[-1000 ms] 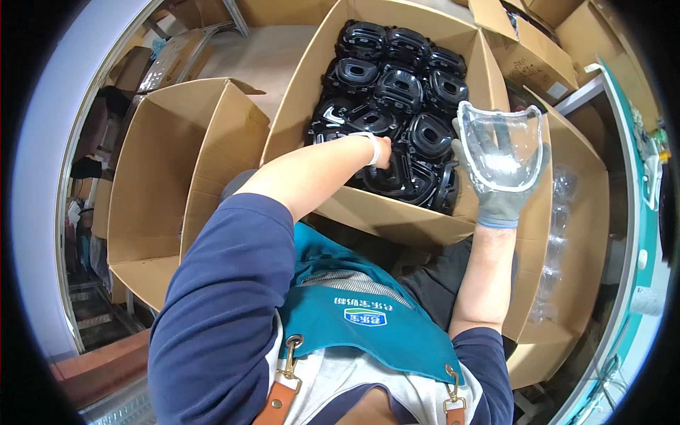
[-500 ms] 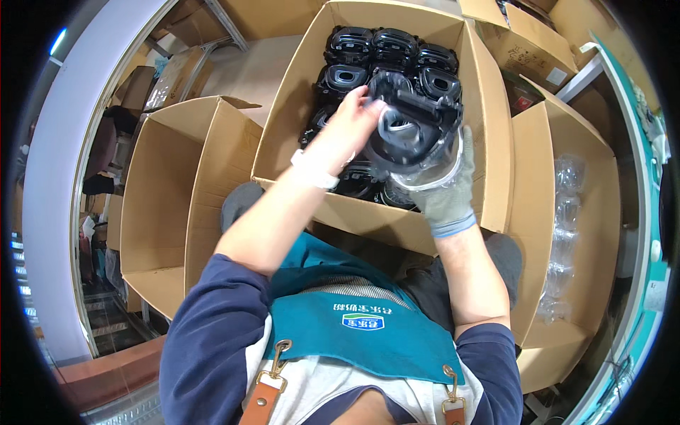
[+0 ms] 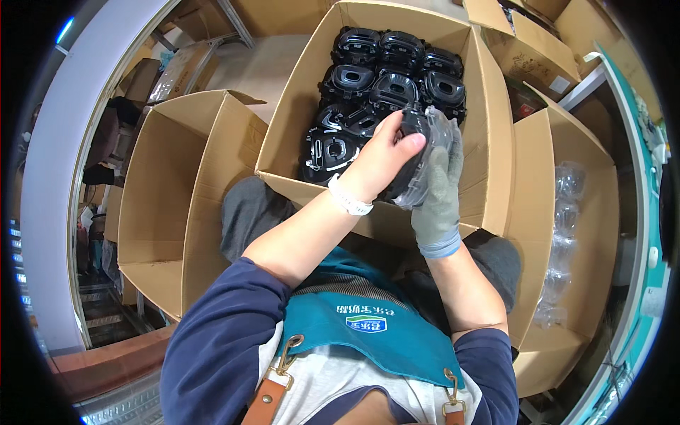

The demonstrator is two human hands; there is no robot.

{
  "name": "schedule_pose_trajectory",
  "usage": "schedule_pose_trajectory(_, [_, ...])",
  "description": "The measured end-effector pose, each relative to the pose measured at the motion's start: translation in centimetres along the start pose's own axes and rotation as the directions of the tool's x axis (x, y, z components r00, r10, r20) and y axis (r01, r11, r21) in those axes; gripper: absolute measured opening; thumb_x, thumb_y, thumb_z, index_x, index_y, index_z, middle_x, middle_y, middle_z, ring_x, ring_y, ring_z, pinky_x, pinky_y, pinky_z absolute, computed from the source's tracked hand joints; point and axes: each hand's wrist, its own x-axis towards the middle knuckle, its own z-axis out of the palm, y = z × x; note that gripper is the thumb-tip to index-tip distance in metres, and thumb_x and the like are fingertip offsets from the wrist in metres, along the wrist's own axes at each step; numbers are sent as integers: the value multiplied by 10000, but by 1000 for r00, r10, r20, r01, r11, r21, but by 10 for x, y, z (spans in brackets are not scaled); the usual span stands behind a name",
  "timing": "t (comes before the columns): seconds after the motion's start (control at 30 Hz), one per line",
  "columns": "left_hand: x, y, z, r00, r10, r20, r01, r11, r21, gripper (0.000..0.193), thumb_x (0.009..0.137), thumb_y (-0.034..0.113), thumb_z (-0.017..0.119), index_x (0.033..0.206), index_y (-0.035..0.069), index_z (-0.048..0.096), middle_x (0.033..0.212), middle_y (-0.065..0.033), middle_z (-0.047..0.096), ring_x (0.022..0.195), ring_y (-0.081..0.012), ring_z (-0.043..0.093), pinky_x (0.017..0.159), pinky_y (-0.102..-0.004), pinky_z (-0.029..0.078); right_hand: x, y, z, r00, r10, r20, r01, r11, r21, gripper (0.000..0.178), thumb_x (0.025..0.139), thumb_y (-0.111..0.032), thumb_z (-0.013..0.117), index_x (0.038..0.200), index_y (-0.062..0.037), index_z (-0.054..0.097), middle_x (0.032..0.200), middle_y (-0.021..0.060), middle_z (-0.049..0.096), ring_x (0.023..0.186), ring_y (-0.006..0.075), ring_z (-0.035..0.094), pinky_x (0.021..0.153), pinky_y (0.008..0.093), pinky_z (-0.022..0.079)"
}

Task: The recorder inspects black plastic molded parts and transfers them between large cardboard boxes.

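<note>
Glossy black housing gripped in left hand, see-through cover against it, gloved right hand clasping that, carton at one o'clock, box at nine.

With our bare left hand we grip a black housing against a clear cover, which our gloved right hand supports. We hold both over the near side of an open carton packed with black parts. Clear shells line a box to our right; a white band circles our left wrist.
</note>
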Motion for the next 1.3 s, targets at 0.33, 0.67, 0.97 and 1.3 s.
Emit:
schedule_pose_trajectory(0.33, [-4,13,18,995,-94,-43,77,953,-292,415,917,244,603,1227,-6,487,1111,-72,574,1007,-137,528,925,-302,431,-2,-4,-1,993,-27,112,62,944,-323,678,932,-166,584,1474,-26,203,1391,123,415,1243,205,433,1054,326,351])
schedule_pose_trajectory(0.67, [-3,20,18,990,-13,-139,-34,943,-332,292,935,224,528,1161,41,501,1036,-35,565,931,-112,536,845,-273,457,16,-8,-4,980,43,193,-12,987,-161,664,997,-399,440,1477,-10,200,1413,91,406,1264,165,416,1060,314,342])
schedule_pose_trajectory(0.97, [2,7,9,911,395,-116,-252,757,603,441,922,355,553,1233,43,526,1204,-152,485,1173,-313,380,1024,-419,304,11,7,-19,928,350,125,-369,905,212,608,931,-545,481,1388,-150,414,1321,19,502,1178,155,501,1005,321,418])
schedule_pose_trajectory(1.3, [3,-1,30,864,-106,-493,-116,910,-399,373,1007,350,419,1117,14,536,1039,-79,615,958,-170,572,898,-315,442,10,7,-2,902,-431,-9,291,624,-725,1084,679,-272,846,1438,64,148,1355,213,353,1228,287,411,1054,400,326])
